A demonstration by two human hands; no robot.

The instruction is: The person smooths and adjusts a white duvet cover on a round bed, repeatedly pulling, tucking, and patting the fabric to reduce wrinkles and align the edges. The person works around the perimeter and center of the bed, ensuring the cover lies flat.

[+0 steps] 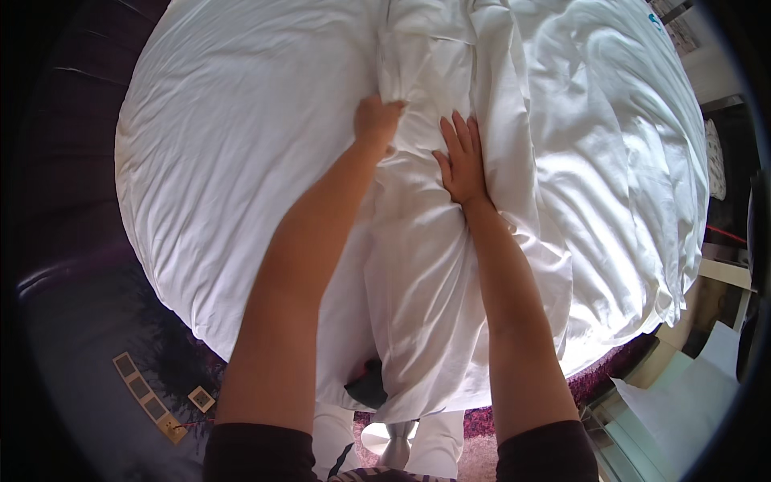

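A white cloth cover point(421, 253), folded over in long layers, lies down the middle of a bed spread with a white sheet point(253, 120). With its fingers curled, my left hand point(376, 123) grips the left edge of the folded cover. To the right of it, my right hand point(464, 159) rests flat on the cover, fingers spread and palm down. More loose white cloth point(602, 199) lies rumpled on the bed's right side. The lower end of the cover hangs over the near edge of the bed.
A dark padded headboard point(78, 150) borders the bed on the left. Wall switches and sockets point(144, 394) are at lower left. White sheets of material point(686, 403) lie on a glass-topped piece of furniture at lower right. A round metal base point(394, 443) stands by my legs.
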